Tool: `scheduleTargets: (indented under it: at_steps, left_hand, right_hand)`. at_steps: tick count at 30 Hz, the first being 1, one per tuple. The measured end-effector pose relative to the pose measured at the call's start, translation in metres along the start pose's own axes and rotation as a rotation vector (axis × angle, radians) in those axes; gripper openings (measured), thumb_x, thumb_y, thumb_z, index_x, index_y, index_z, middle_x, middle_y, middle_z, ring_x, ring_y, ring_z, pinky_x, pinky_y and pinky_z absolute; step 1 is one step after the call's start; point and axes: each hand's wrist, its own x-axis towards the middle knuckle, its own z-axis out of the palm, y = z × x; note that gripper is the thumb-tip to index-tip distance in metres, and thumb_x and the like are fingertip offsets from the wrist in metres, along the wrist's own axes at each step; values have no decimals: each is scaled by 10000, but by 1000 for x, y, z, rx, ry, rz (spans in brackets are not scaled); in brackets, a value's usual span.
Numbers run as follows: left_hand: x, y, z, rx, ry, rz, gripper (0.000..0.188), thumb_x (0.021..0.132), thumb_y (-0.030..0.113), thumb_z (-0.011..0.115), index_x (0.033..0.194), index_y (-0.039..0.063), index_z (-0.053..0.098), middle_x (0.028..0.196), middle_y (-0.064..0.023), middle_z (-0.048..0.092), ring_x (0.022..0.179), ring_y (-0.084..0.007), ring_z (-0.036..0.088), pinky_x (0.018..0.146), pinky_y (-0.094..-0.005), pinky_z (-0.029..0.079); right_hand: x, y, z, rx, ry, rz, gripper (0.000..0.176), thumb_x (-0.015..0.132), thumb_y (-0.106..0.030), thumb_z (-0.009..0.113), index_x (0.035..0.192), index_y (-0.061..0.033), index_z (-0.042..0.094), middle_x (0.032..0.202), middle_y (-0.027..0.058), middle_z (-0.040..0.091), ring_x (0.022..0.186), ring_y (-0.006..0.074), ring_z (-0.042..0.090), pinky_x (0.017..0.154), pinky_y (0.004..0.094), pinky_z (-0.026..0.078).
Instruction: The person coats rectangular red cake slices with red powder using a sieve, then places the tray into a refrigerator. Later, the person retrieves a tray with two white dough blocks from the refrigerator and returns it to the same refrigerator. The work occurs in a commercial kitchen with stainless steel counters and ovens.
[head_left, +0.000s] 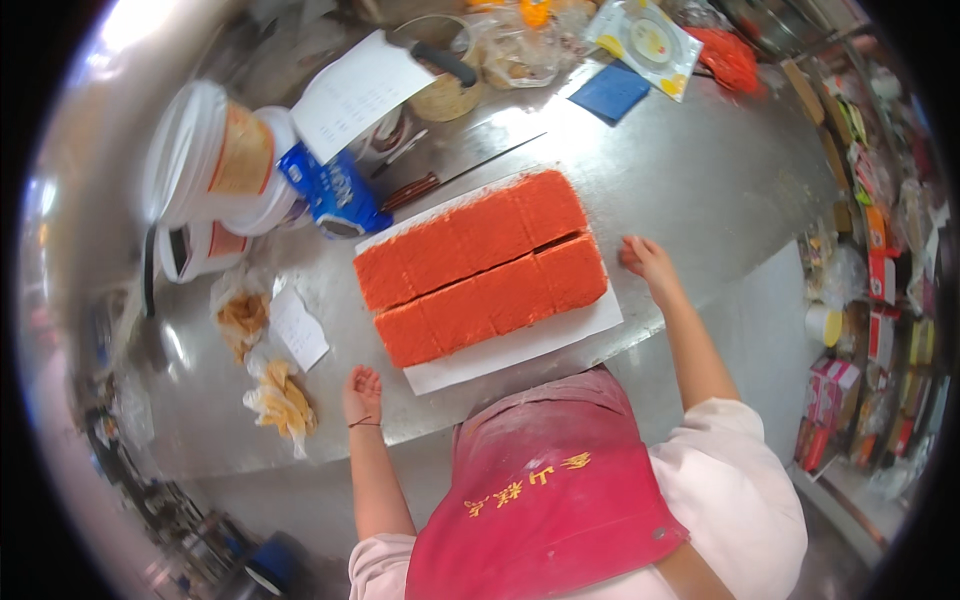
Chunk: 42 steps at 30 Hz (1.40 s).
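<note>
Two long orange-red cake strips (480, 266) with a crumbly top lie side by side on white paper (517, 341) on the steel table. A dark narrow gap runs between the strips, and faint lines cross them. Off the paper's lower left corner, near the table's front edge, is my left hand (364, 394), empty, palm up with loosely curled fingers. My right hand (646, 259) is just beyond the strips' right end, also empty, its fingers half bent and not touching the cake. Behind the strips lies a long thin blade with a brown handle (411, 193).
White plastic buckets (217, 157), a blue pouch (341, 191) and a paper sheet with writing (364, 94) stand at the left back. Crumpled stained plastic (281, 405) and a small note (298, 328) lie left. A blue square (611, 91) is behind; stocked shelves (874, 262) line the right.
</note>
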Motion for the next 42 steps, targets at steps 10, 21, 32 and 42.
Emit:
scheduleTargets:
  at_steps: [10,21,32,42]
  left_hand:
    - [2,33,44,14,22,-59,295,883,315,523,1058,78,530,1067,-78,561,986,-222,553,851,-345,442]
    - [-9,1,51,-110,-20,-39,427,921,343,463,1194,17,426,1177,-181,514,1071,-280,514,936,-406,418]
    - [-5,-19,79,-209,-112,153,544,956,426,363,1336,37,340,1275,-180,490,1193,-267,458,1024,-366,310]
    - [-12,1,84,-401,-223,171,584,964,445,315,1402,64,242,1339,-195,425,1275,-276,368,1093,-397,177]
  right_hand:
    - [20,-28,41,381,-177,-48,648,943,-505,354,1432,-105,209,1372,119,403,1235,213,400,1037,352,293]
    - [27,-9,27,552,-9,-135,581,951,-466,354,1377,-75,298,1289,188,467,1165,257,469,1007,383,353]
    - [-1,1,-2,301,94,36,596,924,-541,376,1291,-74,436,1123,108,551,985,171,529,870,305,430]
    - [-18,-18,19,137,48,-52,560,929,-519,396,1257,-68,445,1002,55,584,899,145,548,794,300,437]
